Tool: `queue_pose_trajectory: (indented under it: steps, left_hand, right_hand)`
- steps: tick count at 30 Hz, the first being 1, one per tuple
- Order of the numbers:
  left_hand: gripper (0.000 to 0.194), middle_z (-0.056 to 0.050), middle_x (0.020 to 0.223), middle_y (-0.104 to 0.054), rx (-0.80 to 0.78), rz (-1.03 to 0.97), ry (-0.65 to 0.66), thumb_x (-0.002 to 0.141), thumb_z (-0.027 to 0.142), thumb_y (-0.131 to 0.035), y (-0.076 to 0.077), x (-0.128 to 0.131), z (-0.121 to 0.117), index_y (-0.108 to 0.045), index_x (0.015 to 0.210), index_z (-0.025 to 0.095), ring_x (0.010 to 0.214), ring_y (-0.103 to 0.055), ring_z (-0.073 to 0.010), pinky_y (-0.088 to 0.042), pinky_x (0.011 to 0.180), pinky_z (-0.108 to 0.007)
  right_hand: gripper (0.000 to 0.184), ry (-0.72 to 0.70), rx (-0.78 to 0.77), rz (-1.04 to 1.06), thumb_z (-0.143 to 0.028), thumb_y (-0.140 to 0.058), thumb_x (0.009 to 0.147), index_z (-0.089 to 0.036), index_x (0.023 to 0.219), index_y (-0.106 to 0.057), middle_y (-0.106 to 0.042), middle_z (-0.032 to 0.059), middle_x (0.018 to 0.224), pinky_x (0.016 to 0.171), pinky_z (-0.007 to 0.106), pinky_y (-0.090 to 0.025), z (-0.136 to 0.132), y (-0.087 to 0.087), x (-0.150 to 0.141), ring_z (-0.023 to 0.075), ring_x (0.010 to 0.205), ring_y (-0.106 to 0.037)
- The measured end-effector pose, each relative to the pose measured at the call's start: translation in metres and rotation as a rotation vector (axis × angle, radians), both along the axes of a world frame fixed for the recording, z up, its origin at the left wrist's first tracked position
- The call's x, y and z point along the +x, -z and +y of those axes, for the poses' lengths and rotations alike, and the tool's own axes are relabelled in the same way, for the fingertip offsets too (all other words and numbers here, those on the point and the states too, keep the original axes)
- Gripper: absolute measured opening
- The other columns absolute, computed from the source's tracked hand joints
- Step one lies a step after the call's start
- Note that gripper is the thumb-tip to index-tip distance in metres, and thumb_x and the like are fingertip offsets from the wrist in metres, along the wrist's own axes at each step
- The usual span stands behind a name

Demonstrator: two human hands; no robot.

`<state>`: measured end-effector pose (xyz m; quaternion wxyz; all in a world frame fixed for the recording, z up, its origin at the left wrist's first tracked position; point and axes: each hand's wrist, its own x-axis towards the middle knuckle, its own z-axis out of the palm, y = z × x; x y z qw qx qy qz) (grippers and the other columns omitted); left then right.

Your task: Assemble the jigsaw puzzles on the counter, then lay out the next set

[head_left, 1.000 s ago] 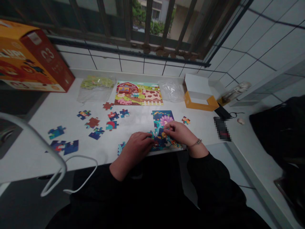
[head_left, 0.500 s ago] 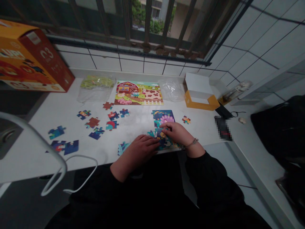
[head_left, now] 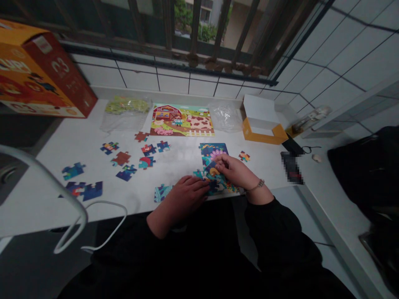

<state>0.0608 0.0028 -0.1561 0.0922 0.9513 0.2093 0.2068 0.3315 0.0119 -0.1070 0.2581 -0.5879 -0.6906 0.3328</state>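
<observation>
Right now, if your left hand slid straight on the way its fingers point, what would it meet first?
The left hand would probably meet the partly joined puzzle first, right by its fingertips; whether they touch it is unclear.

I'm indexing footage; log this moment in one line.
left hand: at puzzle | right hand: pinching piece over puzzle | open box: back right

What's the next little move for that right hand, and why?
Probably to lower the piece and try it against the puzzle. The right hand pinches it in its fingers just over the partly joined picture, at an angle to it, while the left hand rests at the near edge, where it may help steady things.
</observation>
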Motion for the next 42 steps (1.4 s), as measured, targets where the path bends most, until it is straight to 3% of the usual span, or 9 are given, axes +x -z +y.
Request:
queue_pose_trajectory:
  steps: [3,10,14,20,26,29,34,38,42]
  left_hand:
    - [0.031,-0.006,0.144,-0.075,0.017,-0.004,-0.025,0.111,0.03,-0.064,0.001,0.001,-0.006,-0.069,0.141,0.023,0.13,-0.068,-0.0266,-0.05,0.111,-0.047]
    - [0.036,-0.01,0.146,-0.073,0.025,0.004,-0.036,0.11,0.028,-0.063,0.002,0.001,-0.012,-0.067,0.145,0.02,0.134,-0.067,-0.0288,-0.051,0.111,-0.05]
    - [0.036,-0.011,0.147,-0.073,0.024,0.013,-0.026,0.11,0.024,-0.062,0.002,0.0,-0.011,-0.066,0.145,0.02,0.134,-0.067,-0.0299,-0.054,0.109,-0.05]
    - [0.038,-0.01,0.149,-0.071,-0.011,0.013,-0.025,0.108,0.019,-0.061,0.001,0.0,-0.011,-0.065,0.146,0.022,0.135,-0.067,-0.0297,-0.055,0.11,-0.049]
    - [0.034,-0.008,0.144,-0.074,-0.049,-0.035,-0.033,0.108,0.016,-0.061,0.002,0.002,-0.007,-0.069,0.14,0.023,0.131,-0.069,-0.0272,-0.057,0.108,-0.046]
    - [0.034,-0.007,0.142,-0.075,-0.05,-0.041,-0.037,0.107,0.017,-0.063,0.002,0.004,-0.004,-0.07,0.14,0.024,0.127,-0.071,-0.0273,-0.057,0.105,-0.046]
    - [0.034,-0.008,0.148,-0.072,-0.047,0.014,-0.029,0.11,0.022,-0.062,-0.002,0.011,0.001,-0.068,0.143,0.024,0.131,-0.069,-0.0266,-0.054,0.109,-0.047]
    - [0.034,-0.008,0.152,-0.07,-0.043,0.029,-0.046,0.112,0.025,-0.058,-0.005,0.018,0.002,-0.066,0.145,0.022,0.134,-0.068,-0.0263,-0.052,0.11,-0.047]
    - [0.037,-0.009,0.154,-0.068,-0.026,-0.014,-0.067,0.111,0.024,-0.058,-0.002,0.018,0.0,-0.063,0.148,0.024,0.139,-0.064,-0.0275,-0.048,0.118,-0.051]
  right_hand:
    - [0.042,0.003,-0.021,0.0,-0.021,-0.065,0.099,-0.026,0.141,-0.066,-0.069,-0.0012,0.096,0.069,0.028,-0.047,-0.004,0.004,-0.003,0.0151,0.073,-0.061]
    - [0.026,0.051,-0.032,-0.176,-0.025,-0.074,0.099,-0.024,0.125,-0.072,-0.066,-0.0038,0.081,0.067,0.027,-0.042,-0.014,0.01,-0.015,0.0151,0.07,-0.06]
    - [0.025,0.055,0.026,-0.255,-0.025,-0.074,0.101,-0.022,0.125,-0.07,-0.071,0.001,0.093,0.079,0.031,-0.049,-0.015,0.013,-0.016,0.0181,0.081,-0.064]
    - [0.022,0.037,0.19,-0.287,-0.023,-0.075,0.1,-0.023,0.122,-0.071,-0.07,0.0098,0.12,0.104,0.041,-0.054,-0.016,0.026,-0.016,0.0258,0.115,-0.067]
    - [0.026,0.055,0.226,-0.324,-0.027,-0.072,0.103,-0.022,0.128,-0.073,-0.065,0.0121,0.127,0.106,0.043,-0.056,-0.021,0.025,-0.021,0.0267,0.115,-0.068]
    - [0.024,0.146,0.305,-0.355,-0.03,-0.065,0.106,-0.021,0.127,-0.074,-0.07,0.0135,0.123,0.108,0.047,-0.054,-0.019,0.02,-0.005,0.0297,0.117,-0.067]
    - [0.031,0.506,0.32,-0.581,-0.027,-0.061,0.102,-0.013,0.127,-0.073,-0.074,0.0226,0.126,0.112,0.057,-0.048,-0.013,0.023,0.058,0.0379,0.118,-0.066]
    - [0.036,0.463,0.218,-0.614,-0.028,-0.064,0.097,-0.014,0.129,-0.072,-0.077,0.0222,0.125,0.108,0.055,-0.051,-0.009,0.032,0.098,0.0372,0.114,-0.069]
    - [0.036,0.418,0.239,-0.592,-0.033,-0.064,0.098,-0.015,0.128,-0.072,-0.077,0.0217,0.121,0.105,0.055,-0.054,-0.01,0.037,0.112,0.0376,0.112,-0.069]
